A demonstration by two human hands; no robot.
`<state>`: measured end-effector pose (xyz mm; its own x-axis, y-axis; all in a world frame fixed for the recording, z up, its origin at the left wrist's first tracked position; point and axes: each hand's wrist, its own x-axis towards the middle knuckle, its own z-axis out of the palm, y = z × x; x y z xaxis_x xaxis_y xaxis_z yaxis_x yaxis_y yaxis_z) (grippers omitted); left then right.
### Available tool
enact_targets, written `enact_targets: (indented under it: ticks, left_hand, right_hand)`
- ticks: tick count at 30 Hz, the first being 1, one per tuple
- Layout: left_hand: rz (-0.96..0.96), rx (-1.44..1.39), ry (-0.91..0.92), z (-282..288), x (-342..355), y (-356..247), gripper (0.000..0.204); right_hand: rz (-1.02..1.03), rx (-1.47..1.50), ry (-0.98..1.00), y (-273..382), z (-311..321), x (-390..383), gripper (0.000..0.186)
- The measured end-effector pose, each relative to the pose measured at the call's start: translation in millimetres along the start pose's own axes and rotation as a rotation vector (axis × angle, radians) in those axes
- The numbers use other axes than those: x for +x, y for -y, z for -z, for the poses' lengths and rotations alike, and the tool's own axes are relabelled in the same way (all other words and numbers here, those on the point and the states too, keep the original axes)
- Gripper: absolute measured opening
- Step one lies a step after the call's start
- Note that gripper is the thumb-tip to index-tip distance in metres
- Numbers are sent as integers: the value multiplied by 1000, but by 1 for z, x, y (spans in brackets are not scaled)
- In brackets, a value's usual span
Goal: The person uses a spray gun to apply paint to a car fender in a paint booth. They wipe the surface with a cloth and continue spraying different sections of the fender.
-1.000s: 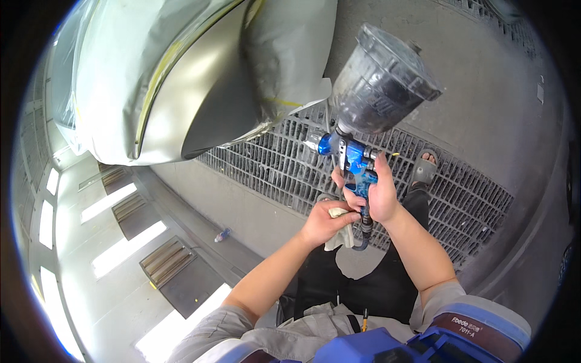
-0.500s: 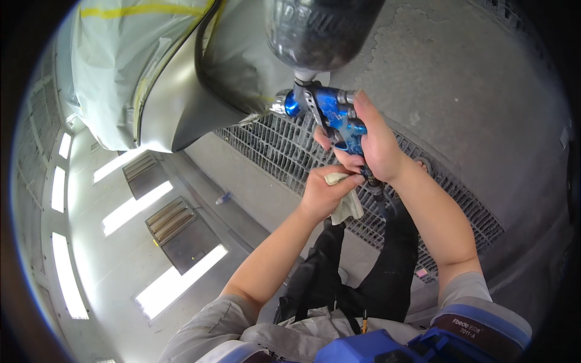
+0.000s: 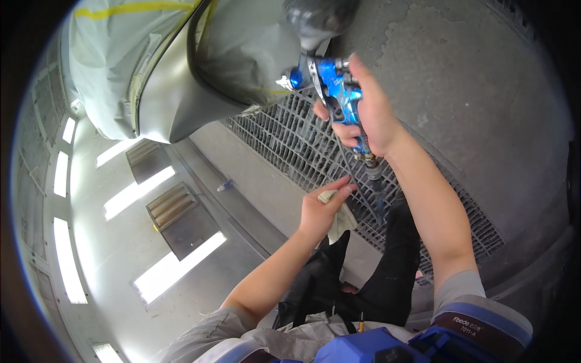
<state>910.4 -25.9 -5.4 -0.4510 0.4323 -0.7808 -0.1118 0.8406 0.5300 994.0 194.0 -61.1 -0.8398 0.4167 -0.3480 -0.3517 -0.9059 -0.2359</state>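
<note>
My right hand (image 3: 372, 118) is wrapped round the handle of a blue metal spray gun (image 3: 341, 91), its nozzle facing left. A dark paint cup (image 3: 318, 24) sits on top of the gun and is partly cut off by the frame's upper edge. From the bottom of the handle a dark hose (image 3: 376, 184) runs down toward my legs. My left hand (image 3: 321, 212), below and left of the gun and apart from it, holds a crumpled off-white cloth (image 3: 342, 225) in its palm; the thumb and index finger reach out toward the hose.
A silver-grey car panel (image 3: 175, 91) stands at upper left, bordered by masking film (image 3: 109, 66) and yellow tape (image 3: 130, 9). Metal floor grating (image 3: 284, 133) runs beneath the gun. Bright lamps (image 3: 178, 266) and vents (image 3: 175, 215) line the left wall. A small bottle (image 3: 224, 185) lies near the wall's foot.
My right hand has raised the spray gun slightly, and the cup has tilted away. My left hand has come off the bottom of the handle and moved down, still with the cloth.
</note>
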Motion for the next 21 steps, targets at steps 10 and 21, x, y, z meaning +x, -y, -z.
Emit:
enact_targets:
  ticks: [10, 21]
  left_hand:
    - [74, 29, -76, 18, -11, 51, 36]
    - [13, -62, -70, 59, -26, 93, 38]
  right_hand:
    - [68, -84, 177, -61, 29, 44, 77]
    - [-43, -127, -139, -188, 24, -13, 72]
